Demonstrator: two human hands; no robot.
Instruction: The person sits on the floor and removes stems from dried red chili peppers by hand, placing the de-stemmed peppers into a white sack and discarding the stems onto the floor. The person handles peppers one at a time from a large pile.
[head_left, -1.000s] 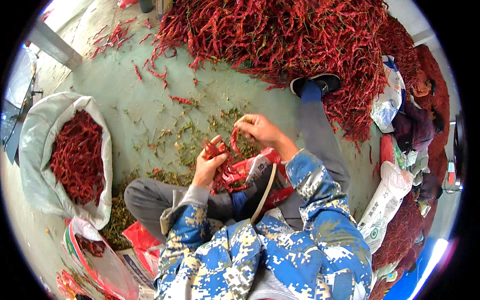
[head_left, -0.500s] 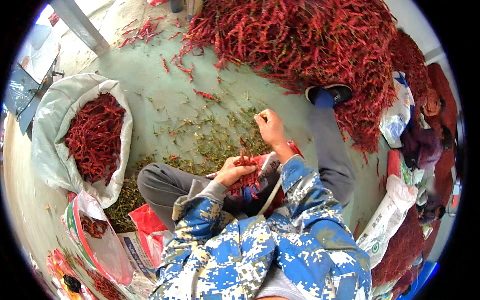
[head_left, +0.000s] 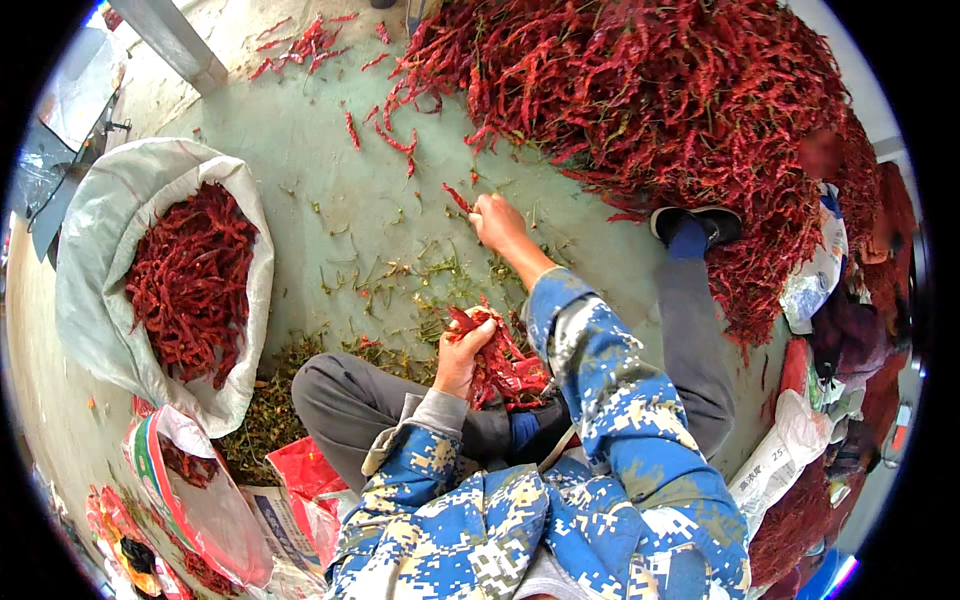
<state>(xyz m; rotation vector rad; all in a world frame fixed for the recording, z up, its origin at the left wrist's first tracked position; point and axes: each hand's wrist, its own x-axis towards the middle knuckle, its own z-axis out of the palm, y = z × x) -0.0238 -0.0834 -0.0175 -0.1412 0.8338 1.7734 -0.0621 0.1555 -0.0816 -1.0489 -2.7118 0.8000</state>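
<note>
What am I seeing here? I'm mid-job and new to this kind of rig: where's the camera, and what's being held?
There is no machine: these are a person's bare hands. The view comes from a wide fisheye camera on the person's head, looking down, so straight edges bend near the rim.

The left hand holds a bunch of red chilies. The right hand is at one end of a single chili; I can't tell whether it is gripped.

On the floor lie stem scraps, a big chili heap ahead, and a sack of chilies at left.
</note>
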